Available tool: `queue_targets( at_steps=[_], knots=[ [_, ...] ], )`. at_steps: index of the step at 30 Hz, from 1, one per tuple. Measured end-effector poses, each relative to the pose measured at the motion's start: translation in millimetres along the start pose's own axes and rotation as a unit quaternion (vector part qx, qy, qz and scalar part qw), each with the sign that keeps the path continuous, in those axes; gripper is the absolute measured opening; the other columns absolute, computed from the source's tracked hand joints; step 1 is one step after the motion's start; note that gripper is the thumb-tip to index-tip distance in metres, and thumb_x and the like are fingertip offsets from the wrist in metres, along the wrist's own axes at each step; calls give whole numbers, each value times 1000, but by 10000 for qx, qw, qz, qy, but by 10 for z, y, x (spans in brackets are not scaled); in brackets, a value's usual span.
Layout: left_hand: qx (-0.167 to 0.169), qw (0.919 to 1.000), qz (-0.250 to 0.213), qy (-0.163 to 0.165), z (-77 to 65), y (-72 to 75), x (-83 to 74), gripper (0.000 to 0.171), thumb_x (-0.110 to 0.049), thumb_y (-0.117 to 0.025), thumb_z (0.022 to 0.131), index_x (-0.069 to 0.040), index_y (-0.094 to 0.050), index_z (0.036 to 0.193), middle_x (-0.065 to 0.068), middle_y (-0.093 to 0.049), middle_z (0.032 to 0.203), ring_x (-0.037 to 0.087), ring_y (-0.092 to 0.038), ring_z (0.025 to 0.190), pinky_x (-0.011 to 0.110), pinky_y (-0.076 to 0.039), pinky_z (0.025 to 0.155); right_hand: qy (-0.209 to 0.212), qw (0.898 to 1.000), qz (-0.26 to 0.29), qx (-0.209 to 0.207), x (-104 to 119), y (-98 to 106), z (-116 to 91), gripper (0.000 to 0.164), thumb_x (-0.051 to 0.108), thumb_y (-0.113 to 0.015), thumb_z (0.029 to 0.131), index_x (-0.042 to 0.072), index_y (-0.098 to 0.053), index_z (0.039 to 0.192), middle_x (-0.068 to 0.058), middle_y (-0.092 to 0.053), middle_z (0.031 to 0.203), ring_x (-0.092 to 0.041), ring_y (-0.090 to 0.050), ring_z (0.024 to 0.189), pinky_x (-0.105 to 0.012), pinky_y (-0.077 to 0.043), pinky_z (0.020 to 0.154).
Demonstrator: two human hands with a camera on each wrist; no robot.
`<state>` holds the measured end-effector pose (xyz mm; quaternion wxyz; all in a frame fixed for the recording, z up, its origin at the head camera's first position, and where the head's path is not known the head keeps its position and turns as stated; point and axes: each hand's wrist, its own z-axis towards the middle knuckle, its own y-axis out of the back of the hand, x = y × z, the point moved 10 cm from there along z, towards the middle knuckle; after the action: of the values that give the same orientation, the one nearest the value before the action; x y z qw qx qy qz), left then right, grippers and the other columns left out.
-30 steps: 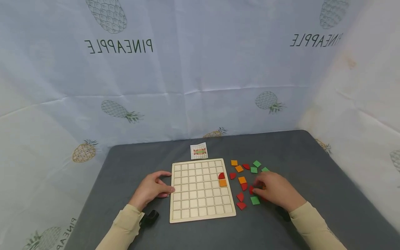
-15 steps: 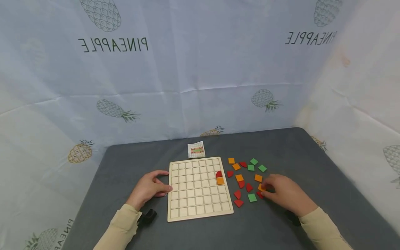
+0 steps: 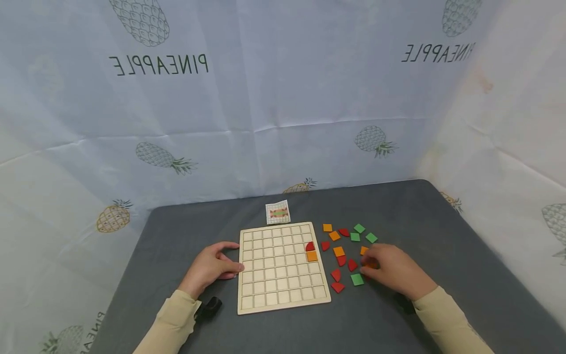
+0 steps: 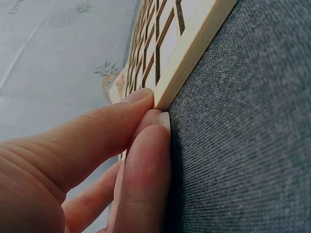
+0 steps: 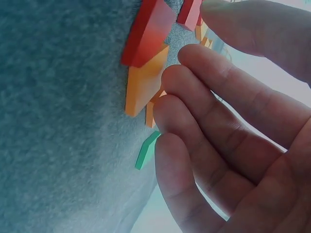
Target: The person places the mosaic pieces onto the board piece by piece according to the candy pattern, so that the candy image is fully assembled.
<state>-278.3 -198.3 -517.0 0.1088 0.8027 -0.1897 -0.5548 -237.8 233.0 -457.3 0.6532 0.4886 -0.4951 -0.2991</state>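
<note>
A pale wooden grid board (image 3: 283,290) lies on the dark table, with one red quarter-round tile (image 3: 310,246) and one orange square tile (image 3: 311,256) in its right-hand cells. My left hand (image 3: 211,265) holds the board's left edge, thumb tip on the rim and other fingertips against its side in the left wrist view. My right hand (image 3: 395,270) is over the loose tiles at right, thumb apart from the fingers and no tile between them. Under its fingers the right wrist view shows a red tile (image 5: 148,34), an orange tile (image 5: 146,80) and a green tile (image 5: 146,151).
A small printed pattern card (image 3: 278,212) lies beyond the board. Several more tiles are scattered right of the board, including a green square (image 3: 357,280) and a red piece (image 3: 338,287). A pineapple-print cloth (image 3: 265,98) hangs behind the table.
My right hand has shifted right over the tiles, then slightly back left and away from me. The left hand stays at the board. The head view has turned slightly.
</note>
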Motion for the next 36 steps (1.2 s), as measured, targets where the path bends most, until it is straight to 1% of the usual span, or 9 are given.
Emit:
queue_targets(
  at_steps=[6,9,14,17,21,24,29,33,36],
  knots=[
    [-23,10000,-61,-44,-6,1,2,74,-12,-98,78,-13,-66,145,15,-69,89,23,-76,74,36,-68,72,-23,9999,54,98,-17,13,162,10,24,-88,92,20,-80,97,10,-73,91,-7,-63,82,-34,-60,73],
    [-28,10000,-70,-57,0,-1,1,72,-12,-98,78,-14,-68,143,15,-70,88,23,-76,73,36,-68,72,-11,9999,97,67,-66,31,306,12,23,-87,92,17,-81,101,6,-73,95,-11,-65,85,-36,-61,75],
    [-46,9999,-58,-110,-15,-6,-2,71,-11,-98,78,-14,-68,143,15,-70,88,23,-76,74,36,-68,71,-13,9997,205,128,-167,25,589,20,22,-86,95,11,-82,111,-1,-72,102,-19,-69,92,-44,-64,84],
    [-72,9998,-82,-173,-29,-7,-10,71,-11,-98,78,-14,-68,142,16,-70,87,22,-76,74,37,-69,70,21,9996,183,233,-205,8,747,23,22,-85,95,11,-82,115,-2,-72,106,-21,-70,96,-46,-65,87],
    [-88,9997,-118,-211,-32,-3,-18,71,-12,-99,77,-14,-69,142,16,-70,86,22,-77,74,37,-69,70,63,9993,113,356,-229,-19,909,23,21,-85,95,12,-82,116,-2,-72,108,-21,-70,97,-47,-64,89],
    [-55,9997,-123,-194,-25,-28,-22,71,-11,-98,78,-15,-69,142,15,-69,86,22,-76,74,37,-68,70,41,9990,58,447,-259,-43,943,21,20,-85,95,13,-83,115,-2,-72,107,-20,-69,94,-47,-64,88],
    [-65,9998,-90,-175,-28,-35,-28,70,-11,-98,78,-15,-69,142,15,-70,87,22,-76,74,37,-68,70,-50,9986,70,530,-289,-77,936,18,19,-85,95,14,-83,112,-2,-72,107,-19,-67,93,-45,-63,86],
    [-120,9998,-82,-162,-36,-20,-27,71,-11,-98,78,-14,-68,142,15,-70,87,21,-76,73,37,-68,70,-103,9986,132,494,-256,-60,902,16,19,-85,95,14,-83,110,-2,-72,106,-19,-67,92,-46,-64,85],
    [-150,9998,-50,-154,-38,-1,-25,72,-11,-98,78,-14,-68,143,15,-69,87,21,-76,73,36,-68,70,-115,9988,217,417,-185,-43,866,15,20,-86,94,14,-84,108,-1,-72,104,-20,-67,92,-46,-64,85]
  ],
)
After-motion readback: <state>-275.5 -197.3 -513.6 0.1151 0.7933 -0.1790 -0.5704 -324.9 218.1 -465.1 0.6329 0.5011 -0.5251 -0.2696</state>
